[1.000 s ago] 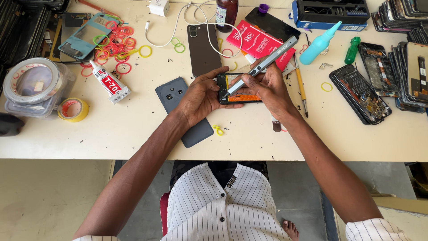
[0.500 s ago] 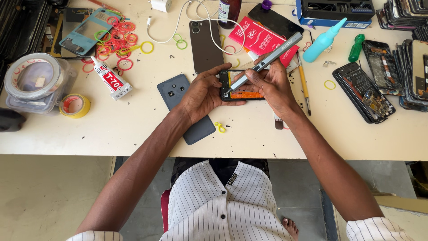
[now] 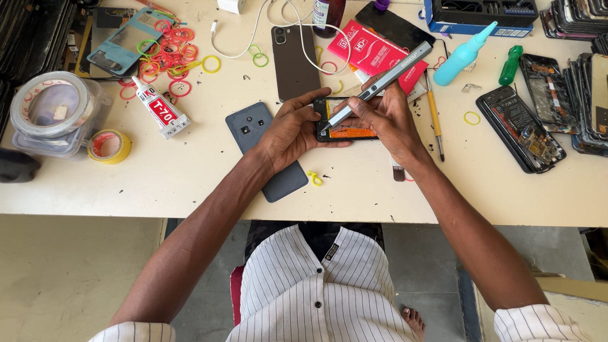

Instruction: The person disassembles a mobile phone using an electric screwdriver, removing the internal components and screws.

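Observation:
An opened phone (image 3: 342,126) with an orange inside lies on the white table (image 3: 190,177). My left hand (image 3: 292,130) grips its left end and holds it down. My right hand (image 3: 386,117) holds a grey pen-shaped screwdriver (image 3: 380,82), slanted, with its tip down on the phone's inner part near the left edge. A dark grey back cover (image 3: 253,130) lies beside and partly under my left wrist.
A brown phone (image 3: 292,60) with a white cable (image 3: 253,25), a red packet (image 3: 373,54), a glue tube (image 3: 159,109), coloured rubber bands (image 3: 171,50), tape rolls (image 3: 107,145), a turquoise bottle (image 3: 462,56), a yellow-handled tool (image 3: 434,120) and opened phones (image 3: 522,123) surround the work spot.
The hands and phone stay in place. The screwdriver's tilt shifts only slightly, its tip still on the phone.

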